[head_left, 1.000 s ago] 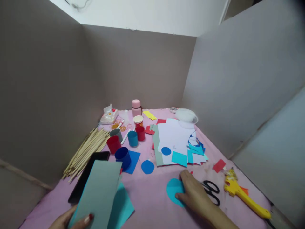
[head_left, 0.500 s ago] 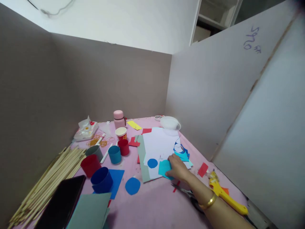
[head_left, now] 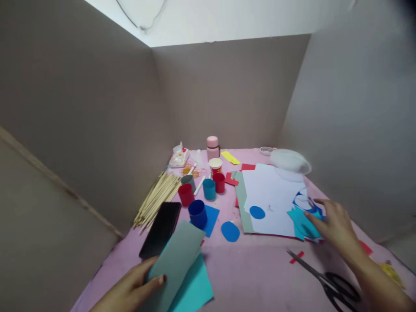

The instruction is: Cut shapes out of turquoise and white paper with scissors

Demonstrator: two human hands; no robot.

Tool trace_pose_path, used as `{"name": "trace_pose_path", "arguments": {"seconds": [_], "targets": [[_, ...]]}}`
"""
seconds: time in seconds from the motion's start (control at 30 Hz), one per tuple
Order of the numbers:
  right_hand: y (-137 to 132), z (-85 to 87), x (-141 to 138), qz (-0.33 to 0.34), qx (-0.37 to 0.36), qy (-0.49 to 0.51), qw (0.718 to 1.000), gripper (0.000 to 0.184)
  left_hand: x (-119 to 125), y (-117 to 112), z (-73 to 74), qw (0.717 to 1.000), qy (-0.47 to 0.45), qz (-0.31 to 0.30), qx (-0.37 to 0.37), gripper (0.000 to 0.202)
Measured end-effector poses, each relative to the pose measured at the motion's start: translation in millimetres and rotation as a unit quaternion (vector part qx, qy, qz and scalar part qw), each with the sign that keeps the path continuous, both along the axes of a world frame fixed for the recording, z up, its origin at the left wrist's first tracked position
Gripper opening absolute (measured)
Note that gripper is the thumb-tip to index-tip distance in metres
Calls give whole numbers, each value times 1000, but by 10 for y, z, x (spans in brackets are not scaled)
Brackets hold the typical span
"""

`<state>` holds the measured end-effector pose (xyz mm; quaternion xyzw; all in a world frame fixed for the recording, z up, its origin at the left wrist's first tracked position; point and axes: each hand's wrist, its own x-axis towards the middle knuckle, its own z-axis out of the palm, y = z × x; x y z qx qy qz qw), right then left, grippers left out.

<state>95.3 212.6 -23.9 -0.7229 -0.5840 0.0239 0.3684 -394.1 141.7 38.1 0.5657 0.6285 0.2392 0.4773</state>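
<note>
My left hand [head_left: 138,281] grips a folded grey-green sheet of paper [head_left: 182,242] at the lower left, thumb on top. A turquoise sheet [head_left: 196,286] shows under it; whether the hand holds that too I cannot tell. At the right, my right hand [head_left: 334,221] has thumb and fingers apart beside turquoise paper scraps [head_left: 302,223], which lie on the right edge of a white sheet [head_left: 273,190]. Blue cut-out scraps [head_left: 300,201] lie just behind them. One blue paper circle [head_left: 257,212] rests on the white sheet, another blue circle [head_left: 230,231] on the table.
Scissors [head_left: 325,279] lie in front of my right hand. Red, turquoise, grey and blue paper rings [head_left: 197,214] stand mid-table. Behind are a phone [head_left: 161,229], wooden sticks [head_left: 159,197], a paper cup [head_left: 215,164], a pink flask [head_left: 212,148] and a white plastic bowl [head_left: 289,161].
The view has swung left. My right hand has moved right from the white sheet's front edge, and the turquoise piece there now lies with the scraps. My left hand has come into view.
</note>
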Motion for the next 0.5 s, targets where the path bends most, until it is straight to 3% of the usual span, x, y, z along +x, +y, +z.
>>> {"name": "trace_pose_path", "arguments": {"seconds": [0.07, 0.17, 0.33, 0.43, 0.5], "targets": [[-54, -12, -216, 55, 18, 4, 998, 45, 27, 9, 45, 993, 89, -75, 38, 30], [-179, -57, -690, 177, 6, 13, 984, 26, 117, 17, 9, 977, 165, -121, 53, 30], [-426, -68, -1393, 299, -41, 24, 953, 14, 210, 36, -108, 970, 195, -126, 68, 28], [-535, -8, -1627, 347, -91, 72, 931, 14, 147, 49, -171, 973, 204, -101, 47, 34], [-580, 8, -1727, 359, -111, 128, 918, 11, 122, 49, -209, 985, 149, -77, 29, 36]]}}
